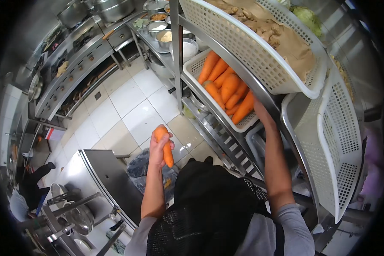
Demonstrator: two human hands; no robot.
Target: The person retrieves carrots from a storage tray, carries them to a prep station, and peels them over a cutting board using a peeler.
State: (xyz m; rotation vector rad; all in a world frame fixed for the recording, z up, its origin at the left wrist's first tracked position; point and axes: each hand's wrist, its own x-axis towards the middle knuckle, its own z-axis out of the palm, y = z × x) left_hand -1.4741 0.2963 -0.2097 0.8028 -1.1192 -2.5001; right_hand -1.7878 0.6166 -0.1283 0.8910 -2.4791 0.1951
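My left hand (156, 152) is closed around a single carrot (164, 145), held out over the floor in front of my body. On the shelf to the right, a white plastic basket (245, 125) holds several large carrots (229, 87). My right arm reaches under the upper shelf rail to this basket. There my right hand (262, 112) is against the carrot (244, 109) nearest the basket's right end. Its fingers are hidden, so whether they grip that carrot does not show.
Above the carrots, a perforated white basket (243, 45) holds ginger (264, 27) on brown paper. Another white basket (328, 141) stands tilted at the right. A steel cabinet (109, 179) is at the lower left, stoves (79, 70) at the back left. A person (23, 198) is at the far left.
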